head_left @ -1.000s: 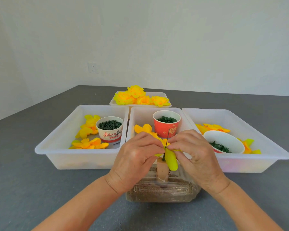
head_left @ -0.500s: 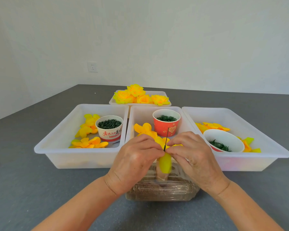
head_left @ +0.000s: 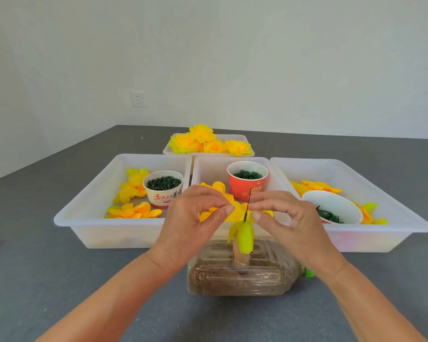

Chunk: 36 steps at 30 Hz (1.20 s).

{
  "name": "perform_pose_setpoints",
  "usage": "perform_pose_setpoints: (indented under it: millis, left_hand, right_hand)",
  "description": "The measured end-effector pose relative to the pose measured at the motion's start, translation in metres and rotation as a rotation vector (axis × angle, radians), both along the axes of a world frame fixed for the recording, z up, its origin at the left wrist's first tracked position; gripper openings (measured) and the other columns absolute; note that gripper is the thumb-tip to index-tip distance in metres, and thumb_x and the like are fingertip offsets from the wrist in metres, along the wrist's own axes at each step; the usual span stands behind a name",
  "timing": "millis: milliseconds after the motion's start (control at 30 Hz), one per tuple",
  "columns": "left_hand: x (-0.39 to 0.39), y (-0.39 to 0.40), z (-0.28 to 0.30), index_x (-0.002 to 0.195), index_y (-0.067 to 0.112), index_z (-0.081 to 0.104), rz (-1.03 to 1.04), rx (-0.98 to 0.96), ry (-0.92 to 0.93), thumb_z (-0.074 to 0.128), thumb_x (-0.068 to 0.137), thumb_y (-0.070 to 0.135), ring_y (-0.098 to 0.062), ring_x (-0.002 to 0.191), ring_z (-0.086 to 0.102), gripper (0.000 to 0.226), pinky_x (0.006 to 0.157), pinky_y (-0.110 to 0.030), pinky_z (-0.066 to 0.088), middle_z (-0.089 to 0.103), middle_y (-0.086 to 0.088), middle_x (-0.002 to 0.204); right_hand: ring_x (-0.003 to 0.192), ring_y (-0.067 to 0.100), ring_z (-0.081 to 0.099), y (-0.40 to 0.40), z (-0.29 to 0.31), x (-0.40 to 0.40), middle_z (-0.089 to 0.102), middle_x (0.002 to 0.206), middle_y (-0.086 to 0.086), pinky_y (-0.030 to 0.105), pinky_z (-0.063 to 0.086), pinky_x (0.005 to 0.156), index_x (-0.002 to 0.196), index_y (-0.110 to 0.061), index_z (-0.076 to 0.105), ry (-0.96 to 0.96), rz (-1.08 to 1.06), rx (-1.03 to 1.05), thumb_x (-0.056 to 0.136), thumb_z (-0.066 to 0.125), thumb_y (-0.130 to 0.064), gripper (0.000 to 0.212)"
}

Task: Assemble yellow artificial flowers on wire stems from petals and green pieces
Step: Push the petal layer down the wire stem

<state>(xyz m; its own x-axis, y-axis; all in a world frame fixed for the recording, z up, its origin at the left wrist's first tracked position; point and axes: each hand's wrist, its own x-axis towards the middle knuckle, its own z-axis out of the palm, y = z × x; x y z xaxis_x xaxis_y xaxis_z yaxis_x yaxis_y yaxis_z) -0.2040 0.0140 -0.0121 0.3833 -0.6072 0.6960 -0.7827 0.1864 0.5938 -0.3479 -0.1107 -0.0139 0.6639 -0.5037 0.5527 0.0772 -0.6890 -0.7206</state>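
A thin dark wire stem (head_left: 248, 203) stands upright from a wooden block in a sand-filled plastic bottle (head_left: 242, 275). A yellow-green petal piece (head_left: 244, 236) hangs threaded on the wire just above the block. My left hand (head_left: 194, 218) pinches a yellow petal layer (head_left: 235, 213) at the wire's left. My right hand (head_left: 287, 218) pinches the same layer on the wire's right. Loose yellow petals (head_left: 131, 193) lie in the left tray, others (head_left: 314, 186) in the right tray. Finished yellow flowers (head_left: 203, 143) fill the far tray.
Three white trays (head_left: 89, 218) stand side by side behind the bottle. A white paper cup (head_left: 163, 188) of dark green pieces, a red cup (head_left: 247, 178) of green rings and a white bowl (head_left: 331, 206) of green pieces sit in them. A wall socket (head_left: 137, 98) is behind.
My hands have drawn slightly apart, showing the wire between them. The yellow-green petal piece now hangs lower on the wire, just above the block.
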Motion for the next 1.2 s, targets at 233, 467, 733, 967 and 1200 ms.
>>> perform_pose_setpoints:
  millis: [233, 467, 733, 967, 1200]
  left_hand:
    - [-0.009, -0.015, 0.001, 0.083, 0.019, 0.077, -0.058, 0.216, 0.050, 0.077, 0.075, 0.020, 0.002, 0.089, 0.057, 0.008, 0.081, -0.009, 0.039, 0.065, 0.012, 0.087]
    - [-0.007, -0.018, -0.001, 0.074, 0.017, 0.076, -0.111, 0.270, 0.160, 0.077, 0.073, 0.016, 0.005, 0.077, 0.058, 0.002, 0.071, -0.007, 0.042, 0.064, 0.016, 0.077]
    - [-0.005, -0.019, 0.004, 0.071, 0.011, 0.073, -0.156, 0.347, 0.107, 0.075, 0.076, 0.014, 0.010, 0.079, 0.055, 0.006, 0.072, -0.001, 0.036, 0.063, 0.015, 0.079]
    - [0.001, -0.020, 0.005, 0.071, 0.015, 0.074, -0.193, 0.404, 0.218, 0.076, 0.075, 0.014, -0.013, 0.082, 0.061, 0.005, 0.081, -0.025, 0.047, 0.067, 0.008, 0.078]
    - [0.035, -0.033, 0.032, 0.084, 0.024, 0.076, -0.375, 0.495, 0.418, 0.072, 0.069, 0.040, -0.008, 0.086, 0.065, 0.023, 0.084, -0.024, 0.051, 0.073, 0.001, 0.089]
  right_hand:
    - [0.092, 0.003, 0.063, -0.001, 0.003, 0.007, 0.072, 0.090, -0.012, 0.022, 0.047, 0.081, 0.071, -0.028, 0.073, -0.055, -0.008, 0.161, 0.082, 0.067, -0.020, 0.014]
    - [0.096, 0.014, 0.065, -0.003, -0.008, 0.011, 0.071, 0.096, -0.006, 0.048, 0.047, 0.094, 0.069, -0.027, 0.075, 0.045, 0.037, 0.276, 0.078, 0.072, -0.010, 0.019]
    - [0.097, 0.017, 0.065, -0.004, -0.017, 0.012, 0.072, 0.096, 0.000, 0.051, 0.047, 0.093, 0.072, -0.021, 0.075, 0.025, 0.058, 0.297, 0.079, 0.071, -0.008, 0.016]
    - [0.089, 0.011, 0.067, -0.014, -0.011, 0.015, 0.074, 0.091, 0.002, 0.033, 0.052, 0.084, 0.072, -0.017, 0.075, 0.056, 0.135, 0.392, 0.074, 0.073, -0.015, 0.004]
    - [0.064, -0.001, 0.062, -0.050, 0.005, 0.035, 0.073, 0.072, -0.003, 0.010, 0.047, 0.061, 0.074, -0.017, 0.074, 0.016, -0.045, 0.379, 0.082, 0.069, -0.012, 0.010]
